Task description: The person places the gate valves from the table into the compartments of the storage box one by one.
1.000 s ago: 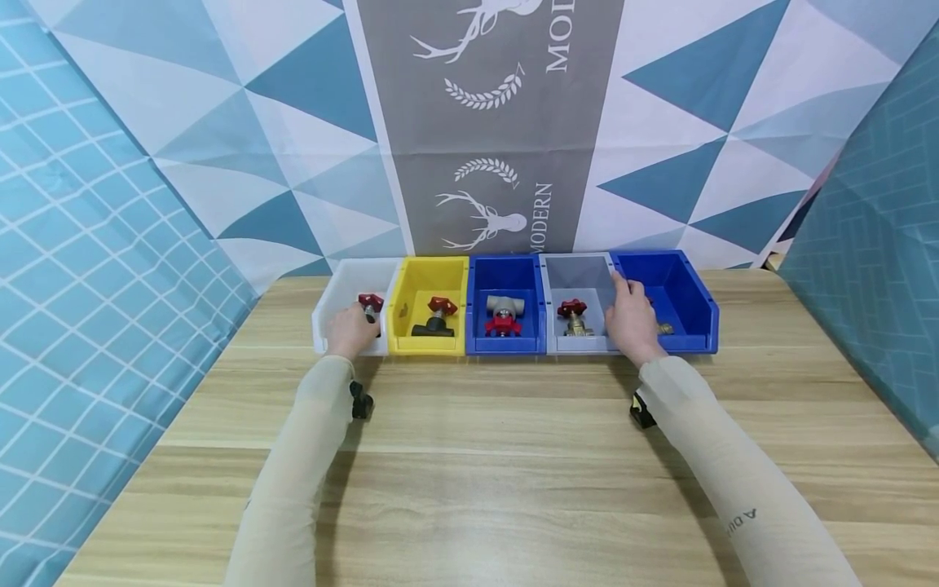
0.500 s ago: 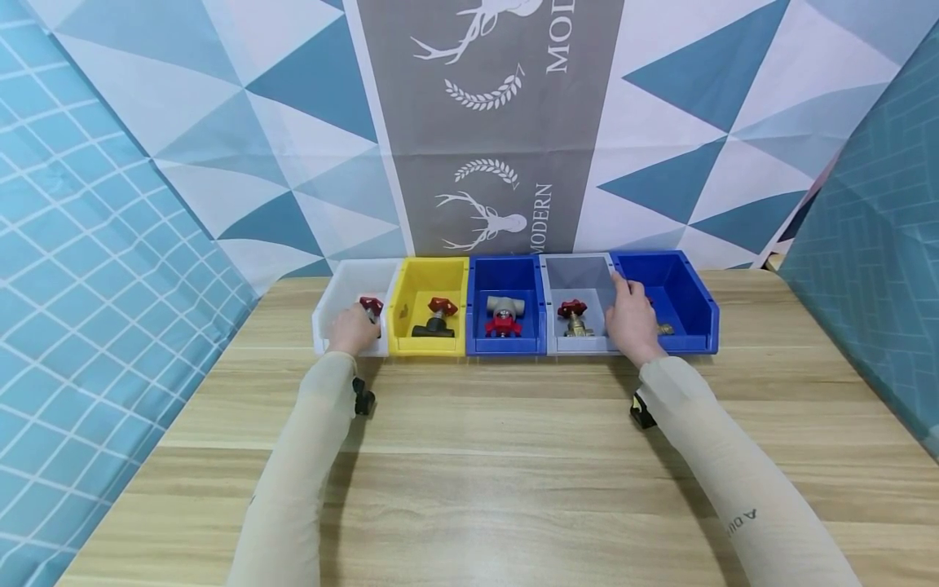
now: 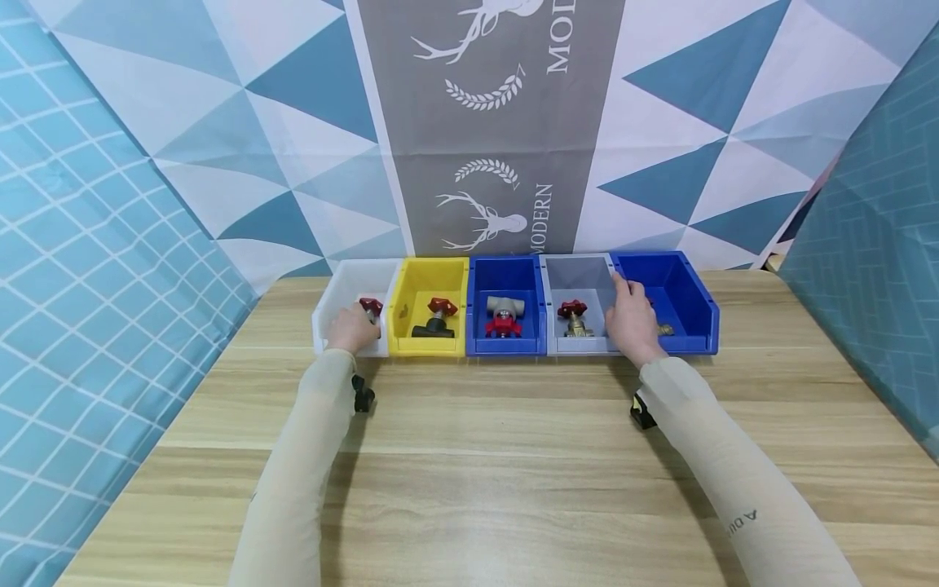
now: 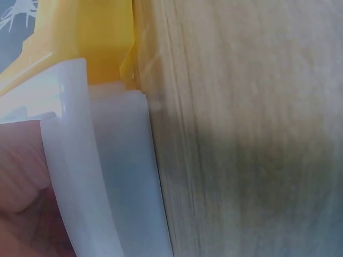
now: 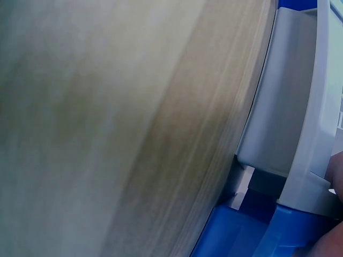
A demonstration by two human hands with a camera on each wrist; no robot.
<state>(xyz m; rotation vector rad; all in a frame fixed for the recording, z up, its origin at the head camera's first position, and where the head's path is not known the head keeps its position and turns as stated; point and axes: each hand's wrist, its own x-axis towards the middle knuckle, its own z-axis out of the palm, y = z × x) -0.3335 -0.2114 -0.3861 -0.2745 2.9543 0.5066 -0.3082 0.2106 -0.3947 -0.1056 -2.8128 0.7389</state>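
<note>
My left hand (image 3: 350,328) reaches into the white bin (image 3: 345,281) at the left end of the row. Its curled fingers hold a valve with a red handwheel (image 3: 371,306), whose body is mostly hidden by the hand. In the left wrist view, folded fingers (image 4: 21,171) show behind the bin's front wall. My right hand (image 3: 632,322) straddles the adjoining side walls of the grey bin (image 3: 579,273) and the right blue bin (image 3: 697,314), gripping them. Behind it, a brass valve (image 3: 665,329) lies partly hidden in that blue bin.
Between the hands, a yellow bin (image 3: 429,273) holds a black valve (image 3: 433,324). The middle blue bin (image 3: 506,277) holds a grey valve with a red handle (image 3: 504,316). A brass valve (image 3: 574,318) sits in the grey bin. All stand on a wooden table (image 3: 484,465) before a patterned backdrop.
My left hand and the red-wheeled valve have shifted very slightly within the white bin. My right hand stays in place.
</note>
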